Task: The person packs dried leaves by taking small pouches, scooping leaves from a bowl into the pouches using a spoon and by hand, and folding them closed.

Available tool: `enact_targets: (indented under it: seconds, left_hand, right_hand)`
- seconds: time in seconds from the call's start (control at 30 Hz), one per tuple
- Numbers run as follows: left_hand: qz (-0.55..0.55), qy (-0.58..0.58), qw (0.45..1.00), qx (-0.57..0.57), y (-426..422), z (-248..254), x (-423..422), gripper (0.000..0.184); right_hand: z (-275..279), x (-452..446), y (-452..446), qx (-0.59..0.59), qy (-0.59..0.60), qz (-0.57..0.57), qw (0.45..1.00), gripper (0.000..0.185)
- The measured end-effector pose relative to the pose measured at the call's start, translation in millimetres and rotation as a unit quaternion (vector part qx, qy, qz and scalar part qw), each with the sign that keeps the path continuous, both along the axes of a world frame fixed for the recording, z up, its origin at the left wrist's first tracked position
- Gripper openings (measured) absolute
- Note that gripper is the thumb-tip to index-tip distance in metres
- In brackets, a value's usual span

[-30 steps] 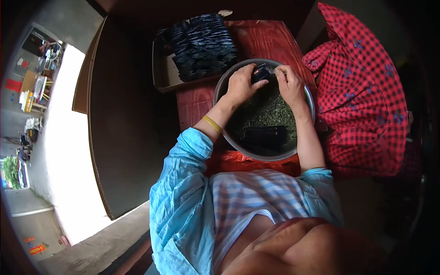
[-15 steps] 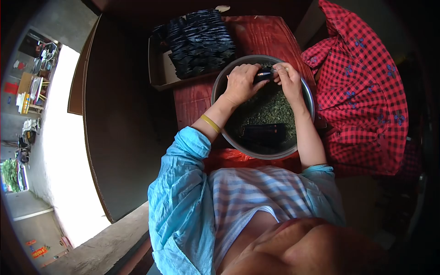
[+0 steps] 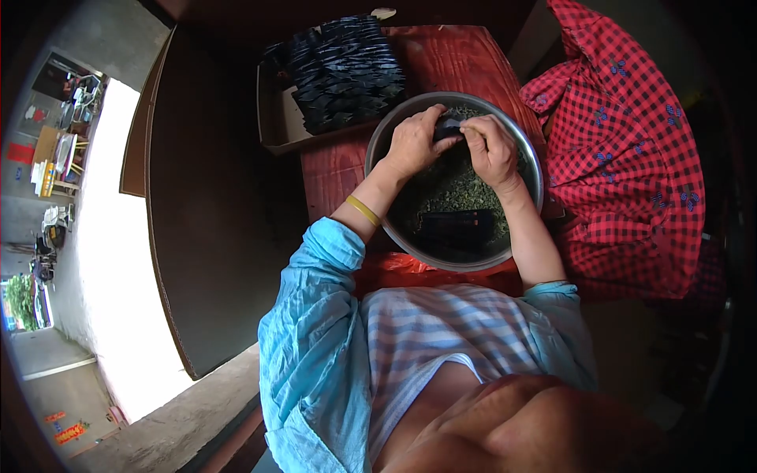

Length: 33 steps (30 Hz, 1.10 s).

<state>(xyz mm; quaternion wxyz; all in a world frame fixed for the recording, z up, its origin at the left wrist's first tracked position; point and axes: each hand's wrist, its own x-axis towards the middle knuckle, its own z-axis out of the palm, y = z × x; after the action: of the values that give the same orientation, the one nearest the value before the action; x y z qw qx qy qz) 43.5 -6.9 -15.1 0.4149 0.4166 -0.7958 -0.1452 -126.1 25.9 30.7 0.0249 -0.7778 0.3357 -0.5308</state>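
Over a metal basin [image 3: 375,158] holding dried green leaf bits [image 3: 461,189], my left hand [image 3: 414,143] is closed around a small black pouch [image 3: 448,129], its thumb and fingers wrapped on the near side. The fingertips of my right hand [image 3: 494,150] pinch together at the pouch's right end; its other fingers are curled. Whatever the pouch contains is hidden. Lower in the basin, black pouches [image 3: 456,227] lie flat on the leaf bits, below both hands.
A cardboard box [image 3: 277,118] at the back left carries a stack of black pouches [image 3: 347,75]. The basin stands on a red wood-grain table [image 3: 449,59]. Red checked cloth [image 3: 623,158] hangs at the right. A tall dark panel [image 3: 213,205] rises at the left.
My right hand has turned and its fingers have curled in, its tips shifting slightly left to the pouch's end. The pouch has tilted in my left hand, which stays about in place.
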Motion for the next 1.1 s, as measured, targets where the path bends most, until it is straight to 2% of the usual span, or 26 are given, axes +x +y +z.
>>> enact_targets:
  seconds: [0.2,0.3,0.47,0.57,0.73,0.83,0.87,0.93,0.97,1.03,1.1]
  left_hand:
    - [0.004,0.026,0.999,0.023,1,3,2,0.055]
    - [0.015,0.03,0.999,0.024,1,4,3,0.057]
    - [0.022,0.019,1.0,0.009,-1,5,3,0.059]
    - [0.034,0.027,0.999,0.022,0,4,3,0.059]
    - [0.087,0.067,0.993,0.046,-2,9,6,0.06]
    - [0.094,0.079,0.991,0.05,-1,10,7,0.06]
    - [0.092,0.084,0.991,0.049,-2,11,7,0.06]
    - [0.088,0.091,0.991,0.05,-1,10,4,0.06]
    - [0.089,0.088,0.991,0.048,-2,10,4,0.06]
    - [0.094,0.082,0.991,0.044,-2,9,5,0.06]
    - [0.091,0.077,0.992,0.049,0,9,5,0.06]
  right_hand:
    - [-5,-7,0,0.004,0.024,-0.015,1.0,0.005]
    - [-7,-11,-1,0.026,0.01,-0.045,0.999,0.012]
    - [-7,-9,-1,0.061,-0.011,-0.039,0.997,0.01]
    - [-15,-16,-6,0.06,-0.093,-0.069,0.991,0.012]
    - [-21,-30,-20,0.118,-0.143,-0.13,0.974,0.014]
    - [-35,-20,-20,0.163,0.124,-0.172,0.964,0.017]
    - [-39,-15,-20,0.165,0.121,-0.176,0.963,0.017]
    - [-49,-3,-16,0.244,0.227,-0.15,0.931,0.019]
    - [-57,4,-14,0.244,0.226,-0.152,0.931,0.019]
    - [-75,17,-7,0.309,0.238,-0.021,0.921,0.02]
    - [-82,19,-7,0.319,0.211,-0.004,0.924,0.02]
